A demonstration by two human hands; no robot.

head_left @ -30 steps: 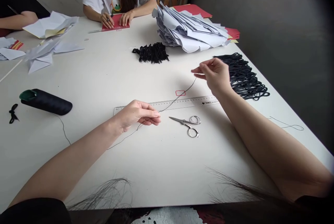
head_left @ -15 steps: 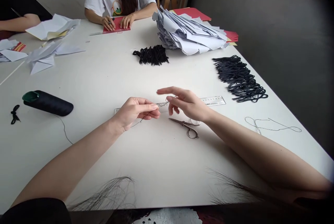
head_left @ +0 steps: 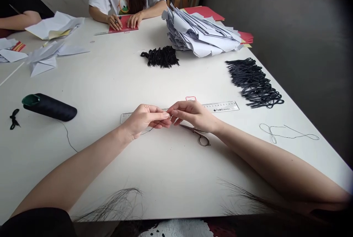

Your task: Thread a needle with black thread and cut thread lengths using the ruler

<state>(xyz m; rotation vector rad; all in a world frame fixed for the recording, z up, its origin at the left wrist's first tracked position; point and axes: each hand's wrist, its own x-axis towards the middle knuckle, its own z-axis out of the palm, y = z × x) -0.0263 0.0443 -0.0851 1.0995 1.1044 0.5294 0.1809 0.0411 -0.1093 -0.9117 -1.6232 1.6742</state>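
My left hand (head_left: 145, 119) and my right hand (head_left: 193, 115) meet fingertip to fingertip at the middle of the white table (head_left: 116, 78). Both pinch a thin dark thread (head_left: 147, 131) that trails back under my left hand toward the black spool (head_left: 49, 107) lying on its side at the left. A clear ruler (head_left: 220, 106) lies just behind my hands, partly hidden by them. Small silver scissors (head_left: 200, 136) lie under my right wrist.
A loose cut thread (head_left: 286, 134) lies at the right. A row of dark cord loops (head_left: 253, 82), a black bundle (head_left: 160, 56) and a stack of white paper (head_left: 201, 34) sit farther back. A person across the table rests both hands on a red sheet (head_left: 122, 23). Folded papers (head_left: 49, 55) lie at the left.
My right hand came down from the far right, dropped a thread piece at the right, and moved in to join my left hand on the thread. My left hand stayed put.
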